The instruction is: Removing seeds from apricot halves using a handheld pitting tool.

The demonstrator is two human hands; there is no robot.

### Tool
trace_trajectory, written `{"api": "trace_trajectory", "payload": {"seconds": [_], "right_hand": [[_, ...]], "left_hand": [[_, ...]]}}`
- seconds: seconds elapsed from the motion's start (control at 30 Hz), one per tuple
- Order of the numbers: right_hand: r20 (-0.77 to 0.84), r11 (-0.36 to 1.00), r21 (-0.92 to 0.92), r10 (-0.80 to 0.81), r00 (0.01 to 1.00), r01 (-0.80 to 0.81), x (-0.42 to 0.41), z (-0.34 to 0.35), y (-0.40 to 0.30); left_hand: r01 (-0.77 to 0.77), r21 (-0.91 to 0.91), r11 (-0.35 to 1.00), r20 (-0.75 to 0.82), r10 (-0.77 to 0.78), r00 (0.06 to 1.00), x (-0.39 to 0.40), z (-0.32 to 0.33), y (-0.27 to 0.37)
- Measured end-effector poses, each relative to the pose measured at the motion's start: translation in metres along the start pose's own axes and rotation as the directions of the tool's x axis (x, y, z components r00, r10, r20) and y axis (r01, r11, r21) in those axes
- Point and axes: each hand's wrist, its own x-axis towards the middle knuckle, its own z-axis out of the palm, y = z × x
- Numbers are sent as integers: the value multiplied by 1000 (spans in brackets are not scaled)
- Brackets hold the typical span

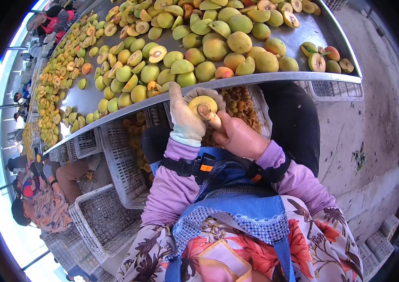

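My left hand (pixel 185 114), in a pale knitted glove, cups a yellow-green stone fruit half (pixel 206 102), likely peach or apricot, with its cut face up. My bare right hand (pixel 240 135) grips a short, light-coloured handled tool (pixel 213 119). The tool's tip rests in the pit hollow at the middle of the cut face, and its exact shape is hard to make out. Both hands are just below the raised rim of a metal sorting table (pixel 220 83). Whole and halved fruits (pixel 217 49) lie heaped on that table.
Below my hands, a crate holds fruit scraps (pixel 241 105). Plastic crates (pixel 106 220) stand to my left, one with fruit pieces (pixel 137 141). A co-worker (pixel 44 208) sits further left along the table. Concrete floor (pixel 361 116) with a few leaves lies to my right.
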Motion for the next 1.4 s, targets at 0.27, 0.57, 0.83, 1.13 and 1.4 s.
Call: {"api": "trace_trajectory", "payload": {"seconds": [0.27,0.57,0.83,1.13,1.4], "right_hand": [[-5,995,100,-12,1000,13,5,6,10],[203,919,285,218,955,-271,1,4,-6],[687,251,692,57,724,-676,-6,-5,9],[593,620,594,94,800,-513,-16,-1,-4],[-30,962,-271,-5,1000,-3,-24,16,9]], "left_hand": [[-43,50,998,-137,50,989,1,1,-3],[46,7,999,-201,-43,979,0,-6,-7],[-26,180,983,2,26,1000,-13,-5,1],[-286,247,926,-123,323,938,-28,-27,20],[15,991,-130,68,611,788,-36,-97,121]]}}
